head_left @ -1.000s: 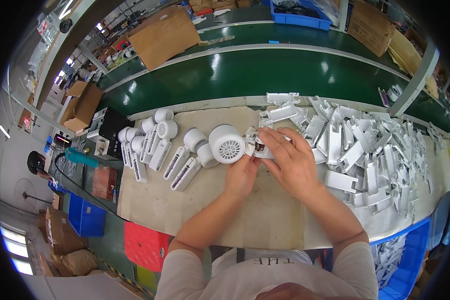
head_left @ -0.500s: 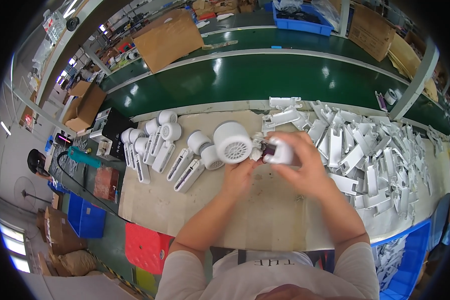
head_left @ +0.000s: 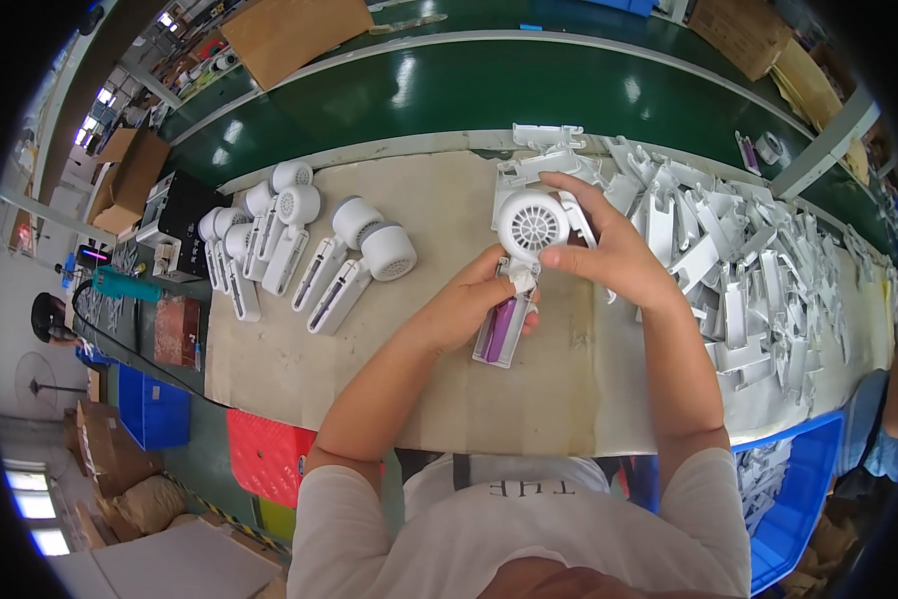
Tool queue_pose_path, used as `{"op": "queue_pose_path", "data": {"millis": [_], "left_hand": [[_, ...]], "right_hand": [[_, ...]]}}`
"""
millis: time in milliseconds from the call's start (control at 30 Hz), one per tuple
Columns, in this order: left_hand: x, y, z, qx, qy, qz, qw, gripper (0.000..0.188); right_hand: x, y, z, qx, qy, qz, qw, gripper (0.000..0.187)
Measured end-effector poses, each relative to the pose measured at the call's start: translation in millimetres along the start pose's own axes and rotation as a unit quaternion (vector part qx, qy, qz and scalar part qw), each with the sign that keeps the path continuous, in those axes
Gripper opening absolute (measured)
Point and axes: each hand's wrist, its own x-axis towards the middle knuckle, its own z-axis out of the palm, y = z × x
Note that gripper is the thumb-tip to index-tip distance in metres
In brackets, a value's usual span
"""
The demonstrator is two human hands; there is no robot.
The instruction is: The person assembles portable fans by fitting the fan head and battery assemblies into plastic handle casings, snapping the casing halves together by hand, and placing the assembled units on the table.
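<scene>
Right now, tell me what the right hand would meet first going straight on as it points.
Probably the round white fan head: the right hand, holding a white plastic piece, points up and leftward toward it. Depth is unclear; the thumb may already touch.

Fan units on table L, loose casings R, held unit btwn, belt behind
</scene>
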Motion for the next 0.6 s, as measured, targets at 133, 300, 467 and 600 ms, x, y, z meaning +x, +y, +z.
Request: {"op": "queue_pose_path", "data": {"millis": [133, 300, 467, 600], "left_hand": [[5.9, -8.2, -9.9, -0.062, 0.046, 0.147, 0.986, 0.04], [4.5, -13.2, -20.8, -0.032, 0.171, 0.261, 0.949, 0.039], [0.4, -3.1, -2.6, -0.128, 0.135, 0.316, 0.93, 0.038], [0.4, -2.7, 0.3, -0.143, 0.135, 0.314, 0.929, 0.041]], "right_hand": [[-1.5, 7.0, 8.6, -0.058, 0.106, -0.047, 0.992, 0.063], [-18.9, -5.0, 45.3, -0.22, 0.101, -0.2, 0.949, 0.055], [-20.1, -8.2, 48.8, -0.295, 0.094, -0.257, 0.915, 0.06], [-22.0, -8.9, 48.9, -0.301, 0.066, -0.255, 0.917, 0.061]]}}
